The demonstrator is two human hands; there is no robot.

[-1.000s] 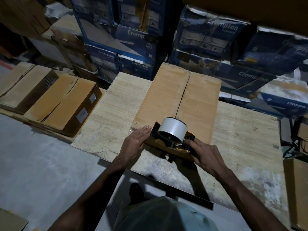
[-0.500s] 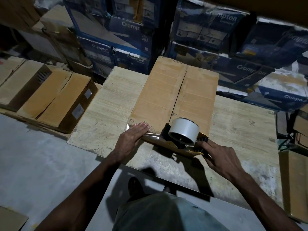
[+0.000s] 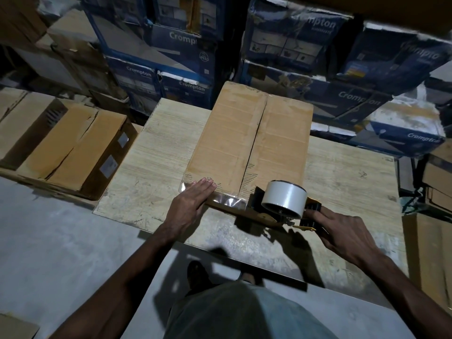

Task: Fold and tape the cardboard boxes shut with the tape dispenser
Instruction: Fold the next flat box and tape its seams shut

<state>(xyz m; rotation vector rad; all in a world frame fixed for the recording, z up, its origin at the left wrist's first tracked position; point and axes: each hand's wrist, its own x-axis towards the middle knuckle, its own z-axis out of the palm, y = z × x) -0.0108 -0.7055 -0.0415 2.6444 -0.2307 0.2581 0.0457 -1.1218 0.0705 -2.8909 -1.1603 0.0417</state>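
Head view | long brown cardboard box (image 3: 244, 143) lay flaps-closed on pale wooden table (image 3: 159, 148) | left hand (image 3: 189, 206): fingers straight, pressing clear tape strip (image 3: 227, 200) onto box's near edge | right hand (image 3: 342, 231): fingers curled round black-and-yellow tape dispenser (image 3: 283, 204) at that edge | step judged: taping near edge | next likely needs: steady pull to right corner, then tear-off

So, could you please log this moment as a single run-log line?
step: taping near end | left hand: flat, pressing tape strip onto cardboard box | right hand: grips tape dispenser

"Crompton" is printed in white on the stacked blue cartons (image 3: 186, 86) behind the table.
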